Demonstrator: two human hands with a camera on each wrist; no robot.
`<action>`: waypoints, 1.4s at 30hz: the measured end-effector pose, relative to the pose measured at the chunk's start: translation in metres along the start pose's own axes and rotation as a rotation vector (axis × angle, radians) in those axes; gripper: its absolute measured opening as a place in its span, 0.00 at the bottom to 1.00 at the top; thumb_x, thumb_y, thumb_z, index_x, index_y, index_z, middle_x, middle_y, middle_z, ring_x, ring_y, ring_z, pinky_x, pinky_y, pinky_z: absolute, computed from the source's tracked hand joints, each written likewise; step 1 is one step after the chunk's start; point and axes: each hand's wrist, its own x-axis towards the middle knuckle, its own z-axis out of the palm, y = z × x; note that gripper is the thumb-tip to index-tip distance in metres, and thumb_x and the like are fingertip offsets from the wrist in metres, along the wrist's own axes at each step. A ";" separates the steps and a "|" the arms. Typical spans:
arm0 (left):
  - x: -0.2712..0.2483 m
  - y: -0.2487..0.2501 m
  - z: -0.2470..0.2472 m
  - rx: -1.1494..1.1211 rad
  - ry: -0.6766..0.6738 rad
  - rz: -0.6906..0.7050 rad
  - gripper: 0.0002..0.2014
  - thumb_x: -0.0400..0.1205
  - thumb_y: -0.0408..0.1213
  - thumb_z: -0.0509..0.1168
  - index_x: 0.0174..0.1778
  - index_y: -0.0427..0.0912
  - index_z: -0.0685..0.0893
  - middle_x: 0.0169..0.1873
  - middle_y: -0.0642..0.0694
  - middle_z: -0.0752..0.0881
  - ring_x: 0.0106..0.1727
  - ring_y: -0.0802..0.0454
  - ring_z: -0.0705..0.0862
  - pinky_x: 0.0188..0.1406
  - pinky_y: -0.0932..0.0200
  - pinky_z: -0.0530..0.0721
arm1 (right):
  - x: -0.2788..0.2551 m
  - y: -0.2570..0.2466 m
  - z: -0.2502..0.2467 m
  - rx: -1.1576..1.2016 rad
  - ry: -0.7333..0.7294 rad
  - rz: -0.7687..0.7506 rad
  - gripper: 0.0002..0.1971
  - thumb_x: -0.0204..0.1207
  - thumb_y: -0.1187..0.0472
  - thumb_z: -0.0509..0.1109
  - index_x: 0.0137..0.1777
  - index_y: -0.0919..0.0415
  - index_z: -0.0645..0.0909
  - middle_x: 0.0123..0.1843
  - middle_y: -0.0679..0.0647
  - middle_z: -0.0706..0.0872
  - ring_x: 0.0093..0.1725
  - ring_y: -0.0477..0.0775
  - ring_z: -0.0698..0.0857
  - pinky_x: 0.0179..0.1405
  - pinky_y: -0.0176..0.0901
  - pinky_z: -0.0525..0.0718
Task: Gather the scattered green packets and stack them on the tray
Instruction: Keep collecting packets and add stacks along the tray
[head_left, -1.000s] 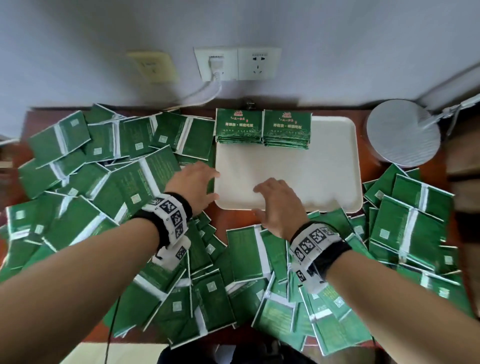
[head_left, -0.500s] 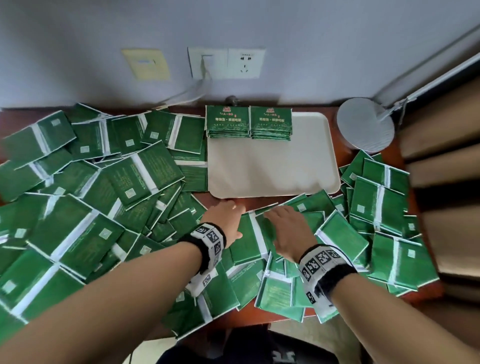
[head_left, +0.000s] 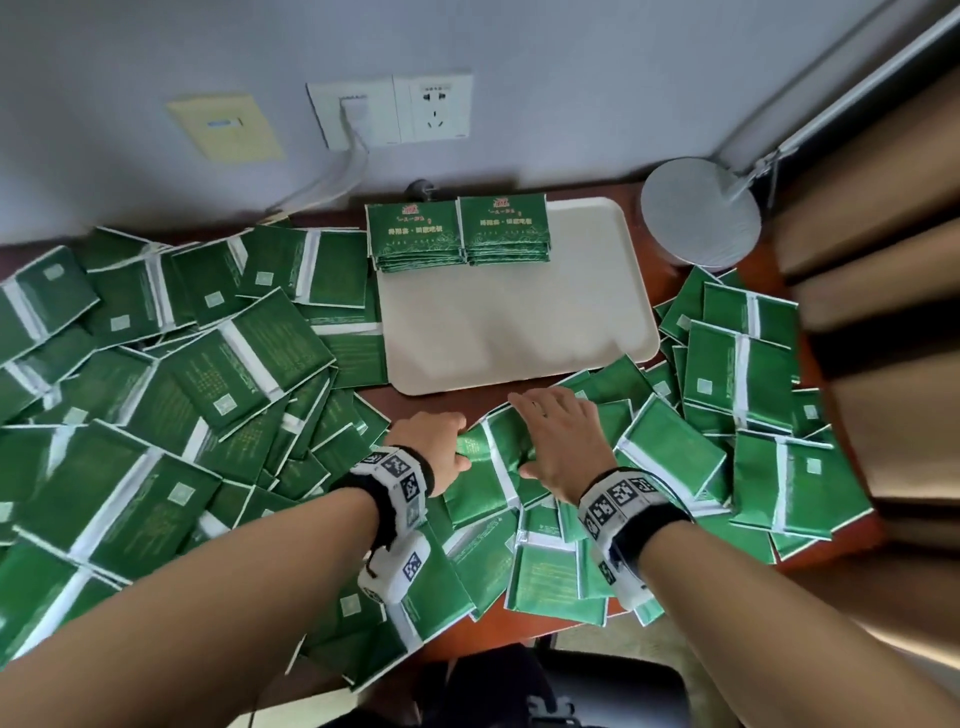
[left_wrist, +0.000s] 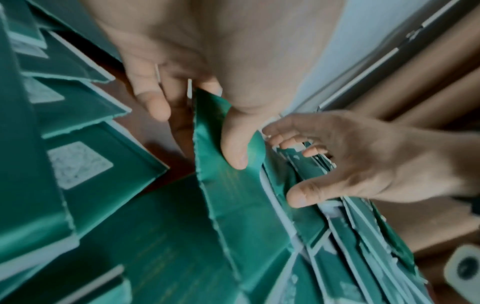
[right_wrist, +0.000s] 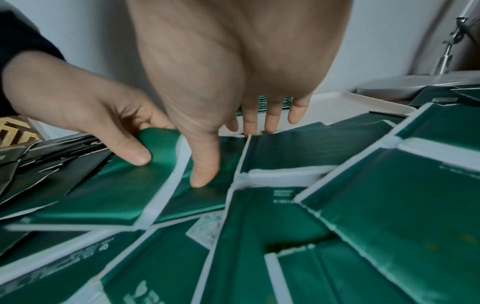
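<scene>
**A:** Just below the tray's (head_left: 519, 332) near edge, both hands were down on the same green packet (head_left: 488, 467). Left hand (head_left: 434, 452) had its thumb curled over the packet's left border, fingers (left_wrist: 153, 102) tucked toward the underside, a pinch. Right hand (head_left: 558, 441) lay mostly flat, fingers splayed on the pile, thumb pressing the packet's right half.

**B:** And the risk?

**A:** Slip, I'd have said. That packet was glossy foil, thin and floppy, already buckling between the thumbs. Pull it up by one border and it could have folded, or dragged its neighbours along, since they overlapped it on every side.

**B:** Off the worktop (head_left: 447, 400), even?

**A:** Possibly. Several packets at the near edge overhung the dark red wood, and a careless sweep might have tipped them.

**B:** What about the tray?

**A:** Smooth, cream, rounded corners, shallow rim. Two neat stacks (head_left: 457, 234) sat side by side at its far edge, printed faces up. The loose ones mostly showed backs: flat rectangles, white seam strip, a small pale square code. A crooked landing could have nudged those stacks askew.
</scene>
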 end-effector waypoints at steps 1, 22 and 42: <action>-0.002 -0.003 -0.002 -0.051 -0.007 -0.015 0.29 0.83 0.51 0.68 0.80 0.48 0.71 0.73 0.46 0.81 0.67 0.44 0.83 0.69 0.48 0.81 | -0.001 0.000 -0.001 0.008 0.003 0.009 0.47 0.73 0.42 0.76 0.86 0.51 0.56 0.82 0.49 0.67 0.81 0.56 0.62 0.81 0.60 0.62; -0.084 -0.113 -0.008 -0.462 0.190 -0.447 0.31 0.82 0.50 0.70 0.79 0.40 0.73 0.72 0.39 0.81 0.72 0.38 0.78 0.72 0.49 0.77 | 0.002 -0.068 0.000 0.038 0.026 -0.123 0.09 0.78 0.68 0.65 0.57 0.66 0.77 0.56 0.58 0.78 0.53 0.57 0.77 0.57 0.50 0.84; -0.027 -0.091 -0.028 0.124 0.251 0.077 0.20 0.81 0.29 0.67 0.68 0.49 0.80 0.78 0.49 0.71 0.79 0.44 0.69 0.78 0.43 0.67 | 0.041 -0.058 0.007 -0.068 -0.034 0.024 0.34 0.74 0.53 0.78 0.75 0.59 0.67 0.73 0.59 0.74 0.72 0.61 0.74 0.73 0.57 0.75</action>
